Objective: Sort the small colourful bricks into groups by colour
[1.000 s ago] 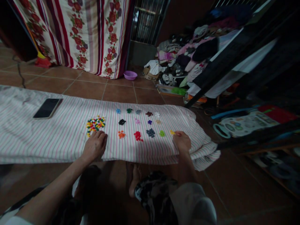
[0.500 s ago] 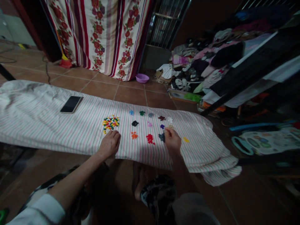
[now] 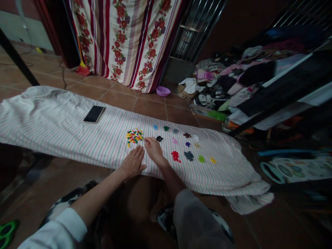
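Observation:
My left hand [image 3: 133, 162] lies flat on the striped cloth [image 3: 64, 128], fingers slightly apart, just below a mixed heap of small coloured plastic pieces [image 3: 134, 137]. My right hand [image 3: 153, 149] rests to the right of that heap, its fingertips close to a small black group [image 3: 159, 138]. Sorted little groups run to the right in rows, among them red pieces [image 3: 175, 156], dark blue pieces [image 3: 189, 156], green pieces [image 3: 201, 158] and yellow pieces [image 3: 213, 160]. Whatever lies under my right hand is hidden.
A black phone [image 3: 94, 114] lies on the cloth to the left. Tiled floor surrounds the cloth. Beyond it stand a purple basin [image 3: 163, 91] and a floral curtain [image 3: 124, 41]. A heap of clothes [image 3: 233, 72] rises on the right.
My right hand has moved left, across the rows, to beside the mixed heap, uncovering the dark blue group. My left hand stays near the heap. The whole view has turned, shifting everything right.

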`<state>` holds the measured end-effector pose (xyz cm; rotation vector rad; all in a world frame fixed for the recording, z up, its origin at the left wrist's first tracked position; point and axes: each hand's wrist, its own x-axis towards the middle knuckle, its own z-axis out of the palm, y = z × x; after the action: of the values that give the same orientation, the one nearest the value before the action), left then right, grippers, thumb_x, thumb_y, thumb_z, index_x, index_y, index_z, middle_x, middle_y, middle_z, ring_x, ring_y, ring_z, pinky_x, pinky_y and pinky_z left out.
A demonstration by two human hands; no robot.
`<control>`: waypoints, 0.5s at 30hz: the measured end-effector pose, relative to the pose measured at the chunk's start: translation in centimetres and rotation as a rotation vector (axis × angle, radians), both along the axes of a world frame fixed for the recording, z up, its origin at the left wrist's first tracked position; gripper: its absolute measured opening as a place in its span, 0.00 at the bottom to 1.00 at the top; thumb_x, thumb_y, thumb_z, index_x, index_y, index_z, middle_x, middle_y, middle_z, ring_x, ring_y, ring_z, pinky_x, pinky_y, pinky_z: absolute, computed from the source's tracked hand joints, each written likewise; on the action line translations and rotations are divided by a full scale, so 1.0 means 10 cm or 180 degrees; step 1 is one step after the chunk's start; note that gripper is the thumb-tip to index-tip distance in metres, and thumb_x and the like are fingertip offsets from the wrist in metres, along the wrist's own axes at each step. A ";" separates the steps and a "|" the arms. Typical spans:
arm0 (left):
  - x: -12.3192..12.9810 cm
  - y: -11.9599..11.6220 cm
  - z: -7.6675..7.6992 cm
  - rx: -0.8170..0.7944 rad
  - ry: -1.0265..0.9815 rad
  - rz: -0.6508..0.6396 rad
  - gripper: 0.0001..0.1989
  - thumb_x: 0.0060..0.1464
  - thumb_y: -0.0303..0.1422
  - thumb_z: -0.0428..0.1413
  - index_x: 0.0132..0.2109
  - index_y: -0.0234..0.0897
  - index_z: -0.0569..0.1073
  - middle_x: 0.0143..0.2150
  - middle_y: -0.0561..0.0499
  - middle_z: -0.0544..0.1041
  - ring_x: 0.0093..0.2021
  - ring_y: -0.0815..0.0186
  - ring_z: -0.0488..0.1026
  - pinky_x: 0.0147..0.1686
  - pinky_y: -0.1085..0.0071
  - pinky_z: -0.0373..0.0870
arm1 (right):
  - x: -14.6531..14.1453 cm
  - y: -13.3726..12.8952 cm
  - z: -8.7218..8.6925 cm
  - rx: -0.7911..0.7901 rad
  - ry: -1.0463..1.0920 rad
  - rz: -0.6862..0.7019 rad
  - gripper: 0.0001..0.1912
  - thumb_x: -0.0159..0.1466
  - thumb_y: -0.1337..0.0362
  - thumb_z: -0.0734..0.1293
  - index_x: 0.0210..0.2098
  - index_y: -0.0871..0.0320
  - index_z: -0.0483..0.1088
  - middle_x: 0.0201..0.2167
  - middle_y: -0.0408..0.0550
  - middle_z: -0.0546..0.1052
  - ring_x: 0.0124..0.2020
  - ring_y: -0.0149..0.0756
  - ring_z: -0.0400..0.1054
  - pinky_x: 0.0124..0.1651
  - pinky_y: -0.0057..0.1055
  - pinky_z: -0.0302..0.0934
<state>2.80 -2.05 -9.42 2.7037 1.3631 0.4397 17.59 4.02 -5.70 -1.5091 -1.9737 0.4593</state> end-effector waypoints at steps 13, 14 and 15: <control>0.08 -0.01 0.19 -0.0380 0.0492 -0.0008 0.35 0.56 0.41 0.49 0.64 0.21 0.54 0.67 0.28 0.54 0.68 0.45 0.46 0.62 0.52 0.51 | -0.18 0.10 -0.10 -0.0218 -0.0602 -0.0427 0.16 0.63 0.70 0.58 0.47 0.55 0.71 0.42 0.49 0.72 0.42 0.35 0.67 0.47 0.29 0.59; 0.09 -0.01 0.20 -0.0388 0.0506 0.0006 0.35 0.56 0.41 0.49 0.64 0.21 0.55 0.67 0.28 0.54 0.68 0.45 0.46 0.62 0.52 0.51 | -0.20 0.10 -0.08 -0.0233 -0.0684 -0.0447 0.16 0.64 0.70 0.57 0.48 0.55 0.70 0.42 0.50 0.72 0.42 0.35 0.67 0.47 0.29 0.59; 0.10 -0.01 0.20 -0.0397 0.0512 0.0016 0.35 0.56 0.40 0.49 0.64 0.20 0.55 0.67 0.27 0.54 0.68 0.44 0.46 0.62 0.52 0.51 | -0.21 0.11 -0.08 -0.0249 -0.0762 -0.0471 0.16 0.65 0.69 0.57 0.48 0.54 0.70 0.41 0.50 0.72 0.43 0.36 0.67 0.46 0.29 0.59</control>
<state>3.75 -2.17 -7.37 2.6832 1.3846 0.1342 15.47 5.11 -6.46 -1.8176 -2.0224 0.3079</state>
